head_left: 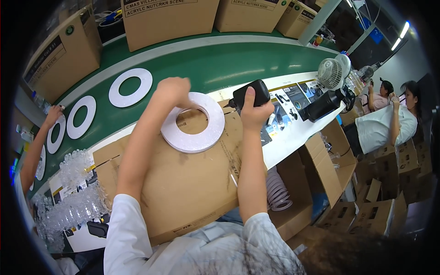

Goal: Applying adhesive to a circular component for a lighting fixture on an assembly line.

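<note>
A stack of flat white rings lies on a brown cardboard box in front of me. My left hand is over the stack's upper left part, fingers curled downward and slightly blurred. Whether they pinch a ring or something small is hidden. To the right of the rings, my right hand grips a black squeeze bottle. The bottle is tilted, its thin pointed nozzle aimed left toward the stack without touching it.
Beyond the box runs a green conveyor belt bearing several single white rings. Another person's hand reaches in at the left. Clear plastic pieces lie left; a fan and black cylinder stand right. An open carton holds rings below.
</note>
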The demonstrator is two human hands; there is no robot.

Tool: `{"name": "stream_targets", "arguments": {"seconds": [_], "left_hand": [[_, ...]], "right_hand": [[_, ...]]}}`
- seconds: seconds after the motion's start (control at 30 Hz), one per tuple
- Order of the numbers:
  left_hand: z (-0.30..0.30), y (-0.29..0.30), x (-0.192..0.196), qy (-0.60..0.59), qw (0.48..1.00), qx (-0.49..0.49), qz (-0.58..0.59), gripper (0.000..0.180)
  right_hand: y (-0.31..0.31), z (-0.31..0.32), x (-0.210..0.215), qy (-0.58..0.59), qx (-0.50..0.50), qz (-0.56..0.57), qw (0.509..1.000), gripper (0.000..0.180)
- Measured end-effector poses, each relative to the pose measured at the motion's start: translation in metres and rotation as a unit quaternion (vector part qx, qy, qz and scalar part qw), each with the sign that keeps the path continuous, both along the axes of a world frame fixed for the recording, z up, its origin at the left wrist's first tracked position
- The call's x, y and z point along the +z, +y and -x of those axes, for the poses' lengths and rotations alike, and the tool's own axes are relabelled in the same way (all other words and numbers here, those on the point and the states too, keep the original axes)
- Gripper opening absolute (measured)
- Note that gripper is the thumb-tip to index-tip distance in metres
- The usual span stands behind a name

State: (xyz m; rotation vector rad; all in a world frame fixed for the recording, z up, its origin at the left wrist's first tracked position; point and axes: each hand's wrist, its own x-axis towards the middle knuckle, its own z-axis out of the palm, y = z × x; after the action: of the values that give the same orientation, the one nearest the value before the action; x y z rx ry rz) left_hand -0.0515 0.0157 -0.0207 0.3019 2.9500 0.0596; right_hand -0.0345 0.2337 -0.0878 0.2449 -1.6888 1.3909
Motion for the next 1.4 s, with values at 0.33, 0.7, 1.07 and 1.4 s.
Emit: {"name": "stream_targets", "arguments": {"seconds": [0.33, 0.7, 1.07, 1.4], "left_hand": [[0.009, 0.002, -0.025, -0.070, 0.993, 0.013, 0.099, 0.045], [0.008, 0.014, -0.038, 0.018, 0.969, -0.246, -0.010, 0.032], [0.001, 0.004, -0.013, 0.014, 0.904, -0.282, -0.322, 0.069], [-0.016, 0.021, 0.010, -0.109, 0.930, -0.229, -0.268, 0.058]], "right_hand": [[0.000, -0.002, 0.004, -0.009, 0.067, 0.086, 0.994, 0.030], [-0.003, -0.014, 0.007, -0.138, 0.281, 0.004, 0.950, 0.027], [-0.003, -0.022, 0.016, -0.137, 0.384, 0.035, 0.913, 0.029], [-0.012, -0.025, 0.013, -0.162, 0.379, -0.015, 0.911, 0.020]]}}
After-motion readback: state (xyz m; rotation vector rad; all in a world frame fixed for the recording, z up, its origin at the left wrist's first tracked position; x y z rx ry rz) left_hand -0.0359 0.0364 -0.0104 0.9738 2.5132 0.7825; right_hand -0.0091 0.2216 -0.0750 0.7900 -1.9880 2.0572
